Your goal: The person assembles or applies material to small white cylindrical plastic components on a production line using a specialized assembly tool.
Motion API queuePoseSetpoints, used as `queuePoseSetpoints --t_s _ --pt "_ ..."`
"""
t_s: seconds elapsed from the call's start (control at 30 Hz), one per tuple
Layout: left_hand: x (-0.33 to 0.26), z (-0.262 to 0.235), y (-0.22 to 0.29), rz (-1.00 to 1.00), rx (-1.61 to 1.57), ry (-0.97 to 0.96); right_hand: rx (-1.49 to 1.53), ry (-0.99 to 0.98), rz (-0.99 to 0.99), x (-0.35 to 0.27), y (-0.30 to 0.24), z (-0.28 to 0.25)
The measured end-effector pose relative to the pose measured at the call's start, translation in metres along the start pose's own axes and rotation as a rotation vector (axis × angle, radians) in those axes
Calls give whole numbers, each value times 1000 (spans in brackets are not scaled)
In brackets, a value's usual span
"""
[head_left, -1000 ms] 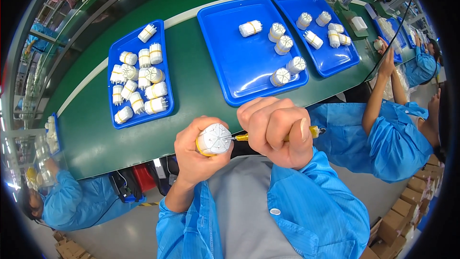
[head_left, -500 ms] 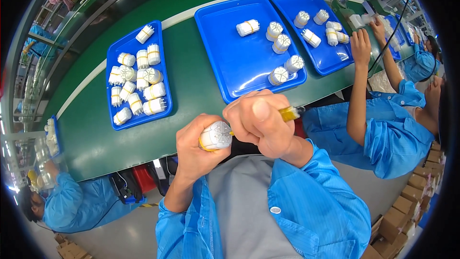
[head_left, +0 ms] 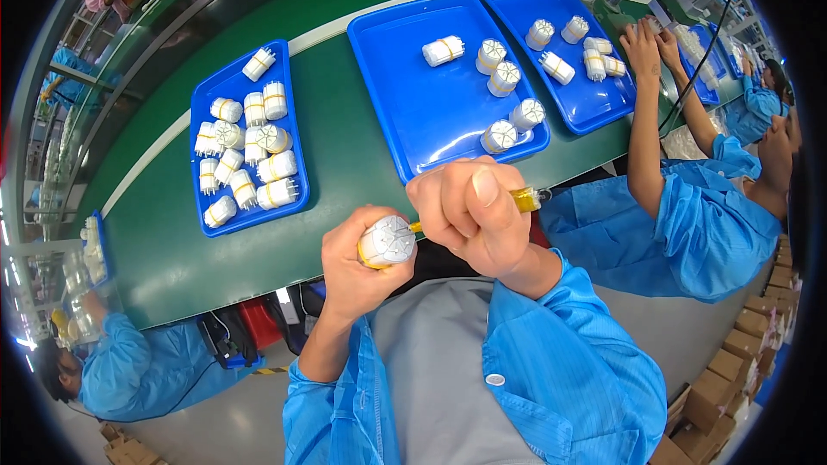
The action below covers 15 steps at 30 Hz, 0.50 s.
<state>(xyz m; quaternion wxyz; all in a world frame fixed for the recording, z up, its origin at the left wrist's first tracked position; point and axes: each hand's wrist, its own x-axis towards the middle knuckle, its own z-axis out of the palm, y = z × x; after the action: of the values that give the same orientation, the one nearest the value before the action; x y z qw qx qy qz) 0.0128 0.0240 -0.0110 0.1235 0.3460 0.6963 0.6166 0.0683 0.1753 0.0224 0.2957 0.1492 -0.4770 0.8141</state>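
White ribbed cylinder (head_left: pixel 388 241), with a yellow band, sits at lower centre of the frame, and we clamp our left hand (head_left: pixel 366 263) around it. Our right hand (head_left: pixel 474 211) closes its fingers on a yellow-handled tool (head_left: pixel 524 200) touching its face. Above, the green belt (head_left: pixel 336 146) shows bare room between the blue trays (head_left: pixel 431 112).

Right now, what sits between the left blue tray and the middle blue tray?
Nothing: the head view shows only bare green belt between the left blue tray and the middle blue tray.
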Motion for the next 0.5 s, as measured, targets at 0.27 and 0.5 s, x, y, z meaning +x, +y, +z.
queuePoseSetpoints --t_s 0.27,0.5 --pt "1 4 1 -8 16 12 -130 -29 115 -3 0 0" --pt "-2 3 -7 -37 -47 69 49 74 65 -3 7 -2"
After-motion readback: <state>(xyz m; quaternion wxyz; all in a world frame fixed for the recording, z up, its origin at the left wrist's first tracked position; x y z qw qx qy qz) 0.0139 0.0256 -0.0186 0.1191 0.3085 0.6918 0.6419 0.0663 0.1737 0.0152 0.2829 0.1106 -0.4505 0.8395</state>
